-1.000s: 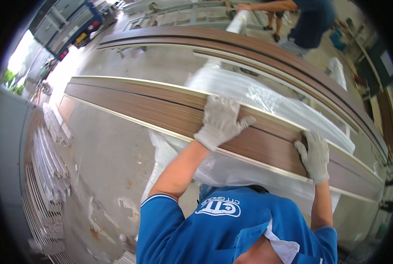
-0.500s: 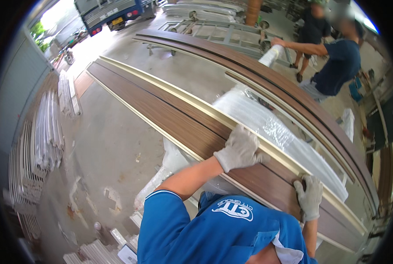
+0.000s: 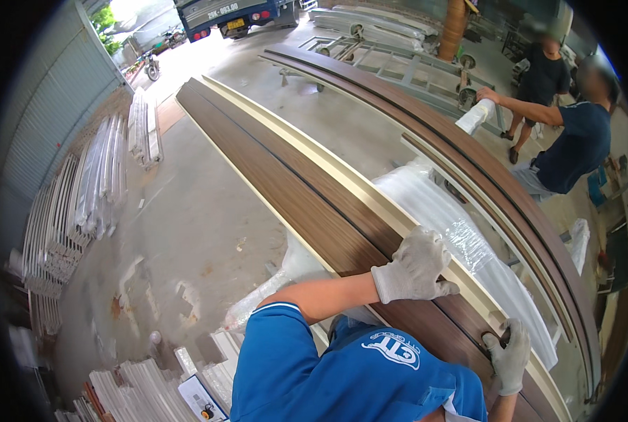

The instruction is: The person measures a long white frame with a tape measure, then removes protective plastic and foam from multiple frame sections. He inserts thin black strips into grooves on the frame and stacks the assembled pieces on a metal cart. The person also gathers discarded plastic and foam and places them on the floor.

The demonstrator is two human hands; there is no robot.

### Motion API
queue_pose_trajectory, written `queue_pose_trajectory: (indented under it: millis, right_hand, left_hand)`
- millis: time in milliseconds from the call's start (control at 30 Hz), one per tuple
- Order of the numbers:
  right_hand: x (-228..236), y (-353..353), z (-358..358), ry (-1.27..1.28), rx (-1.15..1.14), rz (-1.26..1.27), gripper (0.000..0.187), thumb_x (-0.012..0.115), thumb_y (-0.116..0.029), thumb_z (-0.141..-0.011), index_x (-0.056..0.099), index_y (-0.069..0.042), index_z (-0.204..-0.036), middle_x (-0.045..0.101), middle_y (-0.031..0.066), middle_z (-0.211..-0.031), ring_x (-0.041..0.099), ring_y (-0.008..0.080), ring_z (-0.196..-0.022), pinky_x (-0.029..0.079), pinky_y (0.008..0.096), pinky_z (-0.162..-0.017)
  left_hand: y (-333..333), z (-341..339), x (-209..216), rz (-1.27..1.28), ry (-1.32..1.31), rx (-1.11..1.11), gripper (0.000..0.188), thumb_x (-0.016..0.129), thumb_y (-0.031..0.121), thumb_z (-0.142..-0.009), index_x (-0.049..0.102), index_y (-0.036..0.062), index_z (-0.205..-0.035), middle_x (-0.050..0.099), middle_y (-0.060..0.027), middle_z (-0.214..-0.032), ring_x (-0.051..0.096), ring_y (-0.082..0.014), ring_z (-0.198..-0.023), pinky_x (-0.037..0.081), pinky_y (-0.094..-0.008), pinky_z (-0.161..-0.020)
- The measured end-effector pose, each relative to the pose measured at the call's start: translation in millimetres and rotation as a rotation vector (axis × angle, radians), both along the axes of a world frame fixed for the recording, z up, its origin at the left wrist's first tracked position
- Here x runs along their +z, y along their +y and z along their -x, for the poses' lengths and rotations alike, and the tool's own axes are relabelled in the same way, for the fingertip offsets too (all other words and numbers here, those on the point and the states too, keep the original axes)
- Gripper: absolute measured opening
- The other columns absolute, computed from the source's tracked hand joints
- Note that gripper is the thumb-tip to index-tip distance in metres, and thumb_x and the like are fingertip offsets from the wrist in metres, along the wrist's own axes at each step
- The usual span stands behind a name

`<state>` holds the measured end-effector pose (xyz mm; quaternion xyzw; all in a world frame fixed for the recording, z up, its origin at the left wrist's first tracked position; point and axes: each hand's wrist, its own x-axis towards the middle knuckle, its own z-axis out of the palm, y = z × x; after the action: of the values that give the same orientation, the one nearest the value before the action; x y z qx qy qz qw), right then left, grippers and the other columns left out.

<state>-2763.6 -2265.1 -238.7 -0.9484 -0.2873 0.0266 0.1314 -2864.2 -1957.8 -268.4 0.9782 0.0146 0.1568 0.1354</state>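
A long brown wood-grain panel with cream edges and a dark groove along its length runs diagonally before me. My left hand, in a light grey work glove, is closed over the panel's far cream edge, its fingertips partly hidden. Nearer the right end, my right hand, gloved alike, is closed on the same edge with its thumb on the brown face. The panel's near right part passes behind my blue shirt. Clear plastic wrap covers a bundle just beyond the panel.
Another long brown panel lies beyond the bundle. A co-worker at the right rests a hand on a wrapped roll; another person stands behind. White profiles are stacked at left. A truck is parked at the back.
The whole scene has shifted rightward in the picture as my view turned. Both hands keep their hold on the panel's far edge, at about the same places along it.
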Motion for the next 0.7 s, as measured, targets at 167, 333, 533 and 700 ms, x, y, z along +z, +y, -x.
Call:
queue_pose_trajectory:
  millis: [167, 333, 533, 700]
  right_hand:
    - [-3, 0, -6, 0.029, 0.319, -0.124, 0.067, 0.071, -0.066, -0.081, 0.064, -0.001, -0.094, 0.062, 0.0178, -0.080, 0.060, 0.0381, -0.076, 0.043, 0.0471, -0.069]
    - [0, -2, 5, 0.105, 0.251, -0.071, 0.073, 0.070, -0.071, -0.080, 0.063, 0.002, -0.085, 0.060, 0.0211, -0.075, 0.058, 0.0428, -0.067, 0.044, 0.0480, -0.061]
    - [15, -1, 23, 0.083, 0.273, -0.078, 0.073, 0.080, -0.068, -0.069, 0.062, 0.001, -0.083, 0.059, 0.0203, -0.073, 0.058, 0.0421, -0.069, 0.044, 0.0489, -0.063]
    - [37, -14, 42, 0.036, 0.393, 0.007, 0.061, 0.094, -0.048, -0.051, 0.059, -0.004, -0.074, 0.058, 0.0144, -0.070, 0.058, 0.0384, -0.067, 0.045, 0.0462, -0.061]
  left_hand:
    - [-2, 9, 10, 0.051, -0.015, -0.044, 0.071, 0.062, 0.069, -0.084, 0.070, -0.0018, -0.078, 0.068, -0.0171, -0.081, 0.064, -0.0325, -0.089, 0.046, -0.0435, -0.084]
    - [44, 30, 41, -0.110, 0.129, -0.178, 0.076, 0.072, 0.073, -0.073, 0.070, 0.0059, -0.110, 0.068, -0.0166, -0.106, 0.066, -0.0320, -0.104, 0.049, -0.0439, -0.092]
    - [151, 71, 61, 0.123, 0.577, -0.071, 0.074, 0.083, 0.065, -0.064, 0.072, 0.0018, -0.102, 0.072, -0.0190, -0.098, 0.070, -0.0373, -0.094, 0.055, -0.0446, -0.084]
    - [142, 95, 81, -0.016, 0.542, -0.226, 0.068, 0.084, 0.059, -0.064, 0.071, 0.0022, -0.101, 0.069, -0.0174, -0.099, 0.066, -0.0378, -0.097, 0.053, -0.0465, -0.085]
